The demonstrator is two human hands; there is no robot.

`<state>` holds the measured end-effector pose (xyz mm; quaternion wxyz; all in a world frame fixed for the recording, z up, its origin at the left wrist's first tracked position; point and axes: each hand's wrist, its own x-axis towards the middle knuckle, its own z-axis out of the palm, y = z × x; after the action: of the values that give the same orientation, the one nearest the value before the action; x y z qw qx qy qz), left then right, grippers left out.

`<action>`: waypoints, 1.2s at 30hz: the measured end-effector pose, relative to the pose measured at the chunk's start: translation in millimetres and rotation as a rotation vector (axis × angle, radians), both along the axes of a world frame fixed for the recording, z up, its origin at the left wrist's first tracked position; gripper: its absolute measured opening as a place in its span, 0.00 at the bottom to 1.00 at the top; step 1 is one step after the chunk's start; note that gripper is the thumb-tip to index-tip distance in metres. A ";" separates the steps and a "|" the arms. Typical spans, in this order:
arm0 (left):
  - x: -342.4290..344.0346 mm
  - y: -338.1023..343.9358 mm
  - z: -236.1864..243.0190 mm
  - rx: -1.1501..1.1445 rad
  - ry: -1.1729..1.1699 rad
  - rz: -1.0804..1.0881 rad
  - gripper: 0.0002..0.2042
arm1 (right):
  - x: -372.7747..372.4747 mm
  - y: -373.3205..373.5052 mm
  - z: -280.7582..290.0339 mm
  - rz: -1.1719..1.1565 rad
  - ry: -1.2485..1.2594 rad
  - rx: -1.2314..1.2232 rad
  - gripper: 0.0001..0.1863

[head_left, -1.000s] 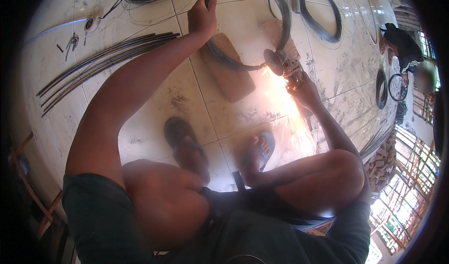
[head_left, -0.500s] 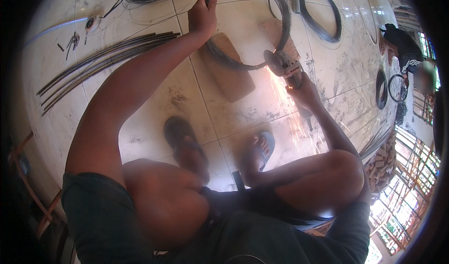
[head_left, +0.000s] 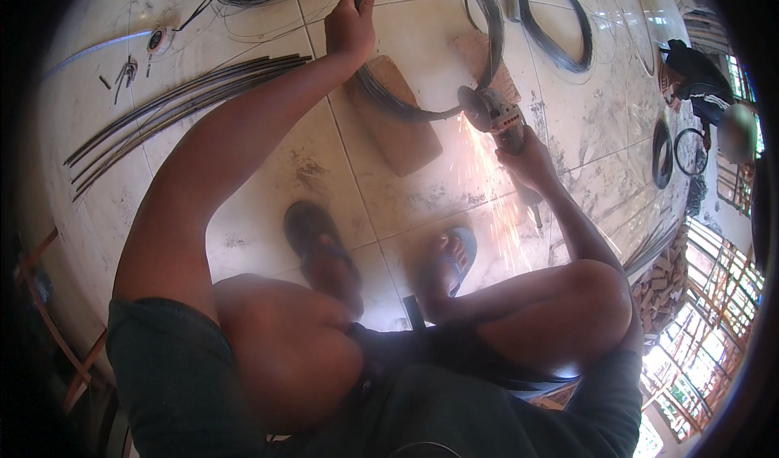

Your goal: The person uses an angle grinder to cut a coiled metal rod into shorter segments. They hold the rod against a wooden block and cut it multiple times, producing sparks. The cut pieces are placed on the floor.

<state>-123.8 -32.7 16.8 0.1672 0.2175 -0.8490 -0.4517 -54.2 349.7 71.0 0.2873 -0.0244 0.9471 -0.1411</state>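
My left hand is closed around the left side of a coil of dark wire. The coil is partly raised over a brown block and a second reddish-brown block. In my right hand is an angle grinder, gripped by its body. Its disc meets the near right part of the coil. Orange sparks stream from that contact down toward my right foot. The far edge of the coil runs out of the picture at the top.
Several dark rods lie on the tiled floor at left, near a tape measure and small keys. Another wire coil lies at right. My sandalled feet are close below the sparks. A person is at far right.
The grinder and coil stay almost in place. The spark stream has changed shape, falling a little more steeply. The person at far right has shifted slightly.
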 end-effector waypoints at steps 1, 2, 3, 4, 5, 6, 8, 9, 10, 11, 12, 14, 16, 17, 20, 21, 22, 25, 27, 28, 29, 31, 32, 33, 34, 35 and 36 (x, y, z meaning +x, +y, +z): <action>0.5 -0.8 -0.3 -0.008 0.006 0.002 0.28 | 0.5 -0.6 0.7 -0.027 -0.018 -0.051 0.35; 1.0 -1.5 -0.6 0.003 -0.005 0.003 0.28 | 0.9 -1.1 0.7 -0.053 -0.037 -0.103 0.35; 1.4 -2.2 -0.9 0.014 -0.016 0.003 0.28 | 1.2 -0.1 -1.6 -0.060 -0.033 -0.115 0.35; 0.9 -1.9 -1.0 0.027 -0.025 0.002 0.28 | 1.4 0.9 -2.9 -0.068 -0.026 -0.125 0.35; 0.4 -1.7 -1.1 0.019 -0.020 0.002 0.28 | 1.5 2.1 -4.0 -0.077 -0.021 -0.135 0.36; 0.0 -1.6 -1.3 0.011 -0.015 0.002 0.28 | 1.5 3.9 -4.4 -0.062 -0.012 -0.119 0.36; 0.7 -2.4 -2.6 0.008 -0.009 0.004 0.28 | 1.4 0.4 0.1 -0.030 0.003 -0.089 0.36; 1.1 -2.6 -3.3 0.013 -0.006 0.005 0.28 | 1.0 0.7 -0.9 -0.021 0.005 -0.079 0.36; 0.7 -2.2 -3.4 0.019 -0.003 0.003 0.28 | 0.1 2.3 -2.6 -0.013 0.009 -0.069 0.36; 0.0 -2.1 -3.5 0.012 -0.003 0.004 0.28 | -0.8 4.3 -4.8 -0.006 0.013 -0.058 0.36; -0.7 -2.1 -3.5 0.005 -0.003 0.005 0.29 | -1.4 6.9 -8.3 -0.001 0.024 -0.071 0.36; -1.3 -1.4 -2.6 -0.002 -0.008 0.004 0.29 | -1.5 9.9 -13.1 0.009 0.045 -0.095 0.35; -0.5 -1.6 -2.1 -0.002 -0.017 0.003 0.29 | -2.0 10.0 -12.6 0.018 0.035 -0.076 0.35; 0.4 -2.0 -1.9 -0.005 -0.010 0.005 0.29 | -2.2 8.4 -11.4 0.024 0.029 -0.066 0.35; 0.5 -0.7 -0.2 0.000 0.001 0.001 0.28 | -2.8 11.4 -18.0 -0.009 0.027 -0.157 0.35; 0.2 0.3 0.6 0.009 -0.007 -0.003 0.28 | -2.8 14.0 -18.5 0.003 0.034 -0.133 0.35; 0.7 -0.6 0.2 0.015 -0.017 -0.003 0.28 | -3.5 12.1 -16.7 0.018 0.039 -0.112 0.34; 1.0 -2.2 -0.4 0.003 -0.042 0.004 0.28 | -2.8 7.5 -11.8 0.047 0.058 -0.057 0.34; 0.7 -1.6 -0.4 0.013 -0.030 0.003 0.28 | -3.1 7.8 -10.8 0.036 0.038 -0.057 0.34; -0.6 -0.7 -0.8 0.018 -0.021 -0.001 0.28 | -4.5 8.8 -10.5 0.014 0.014 -0.074 0.34; -1.8 0.2 -1.2 0.023 -0.027 -0.005 0.28 | -5.1 10.0 -10.1 -0.008 -0.009 -0.092 0.34; -1.2 -2.0 -2.5 0.025 -0.042 -0.004 0.28 | -4.0 7.4 -10.2 0.004 -0.008 -0.050 0.35; 1.0 -4.7 -3.6 0.004 -0.037 0.005 0.28 | -3.4 3.2 -10.9 0.014 -0.011 -0.034 0.35; 3.5 -7.6 -4.6 -0.017 -0.033 0.015 0.28 | -3.0 -1.0 -11.6 -0.009 -0.027 -0.067 0.35; 1.9 -5.8 -5.0 -0.025 -0.021 0.014 0.28 | -2.4 -1.0 -7.2 -0.042 -0.035 -0.086 0.35; 0.4 -4.5 -5.2 -0.014 -0.021 0.009 0.28 | -2.1 -1.3 -3.4 -0.074 -0.043 -0.106 0.36; -0.9 -3.7 -5.4 -0.004 -0.023 0.006 0.28 | -2.7 0.8 -2.5 -0.053 -0.034 -0.090 0.35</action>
<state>-124.8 -36.4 11.4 0.1594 0.2248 -0.8510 -0.4471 -56.8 350.5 68.5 0.2984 -0.0100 0.9350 -0.1916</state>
